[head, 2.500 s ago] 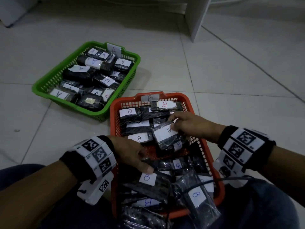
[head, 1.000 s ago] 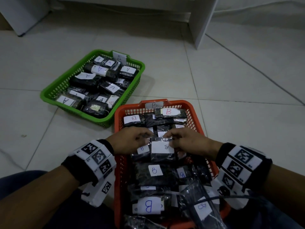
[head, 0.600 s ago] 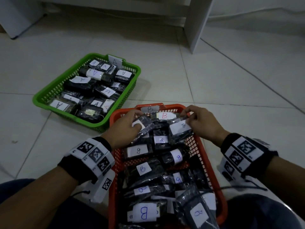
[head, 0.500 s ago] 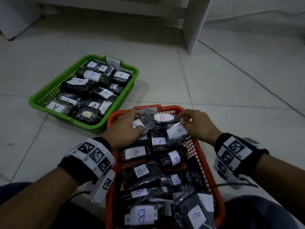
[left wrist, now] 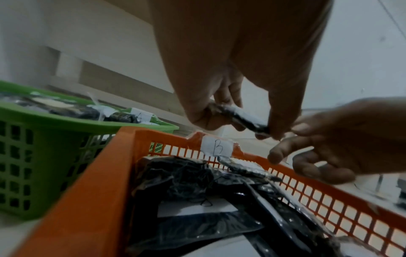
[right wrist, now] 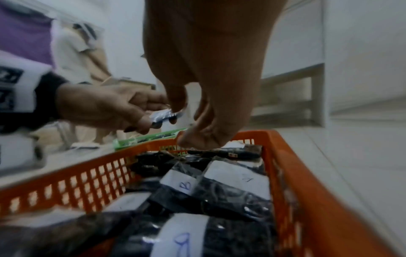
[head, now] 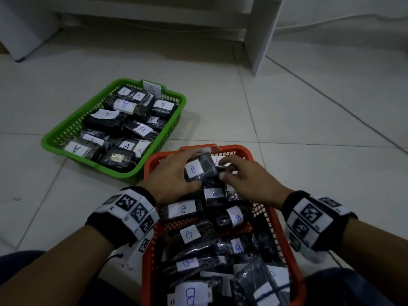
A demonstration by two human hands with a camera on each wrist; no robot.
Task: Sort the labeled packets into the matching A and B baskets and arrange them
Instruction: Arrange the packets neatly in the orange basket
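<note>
An orange basket (head: 284,246) in front of me holds several black packets with white B labels. My left hand (head: 170,180) grips one B packet (head: 199,170) by its left side and holds it raised over the basket's far end. In the left wrist view the same packet (left wrist: 241,118) is pinched between thumb and fingers above the rim. My right hand (head: 242,180) is just right of it, and one fingertip touches the packet (right wrist: 162,115). Its other fingers curl down over a packet at the basket's back. A green basket (head: 92,98) to the far left holds several A packets.
A paper B tag (left wrist: 216,146) is stuck on the orange basket's back rim and an A tag (head: 152,88) on the green one. The baskets nearly touch at one corner. A white furniture leg (head: 262,34) stands farther back on the tiled floor. My knees flank the orange basket.
Both hands moved from the middle of the orange basket to its far end. My left hand has lifted a B packet off the pile, and my right hand has come in against it.
</note>
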